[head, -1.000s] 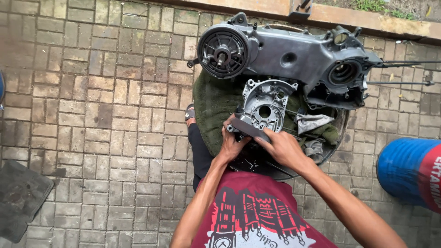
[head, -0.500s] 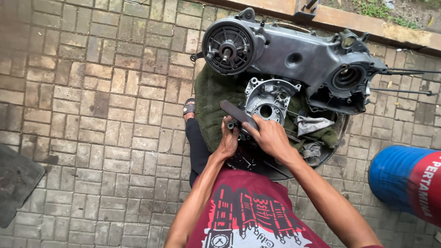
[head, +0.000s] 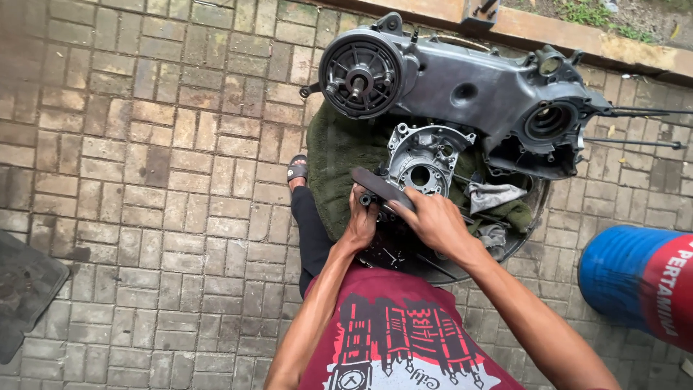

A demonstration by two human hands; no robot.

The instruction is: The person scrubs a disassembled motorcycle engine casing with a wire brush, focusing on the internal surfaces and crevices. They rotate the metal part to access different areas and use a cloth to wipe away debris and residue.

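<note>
head view, looking straight down. both hands meet on one flat, dark, elongated metal part [head: 382, 189], which sits tilted just in front of a small grey cast-aluminium engine cover with a round central hole [head: 422, 162]. left hand [head: 361, 220] is curled shut around the near, lower end of the dark part, fingers wrapped under it, thumb side up. right hand [head: 433, 217] is closed over the part's other end, fingers [head: 408, 198] bent down onto its top face; how tightly it pinches cannot be told, as the fingertips are hidden behind the part. the dark part lies between the two hands, over the rim area of a round shallow metal basin [head: 523, 235], near the small cover and apart from the big casing. behind it, a large grey scooter engine crankcase with a black finned round wheel at its left end [head: 462, 90] lies across the basin, its wheel end [head: 359, 78] overhanging to the left. a dark green towel [head: 339, 155] is spread under the casing and cover, and a crumpled grey rag [head: 491, 195] lies to the right of the small cover. long thin metal studs [head: 642, 112] stick out from the casing's right end. ground is grey-brown brick paving [head: 144, 180]. a blue and red steel drum [head: 639, 282] stands at right (only partly in frame). a black sandal [head: 297, 170] shows just left of the towel, and a dark rubber mat [head: 25, 285] lies at the far left edge.
</note>
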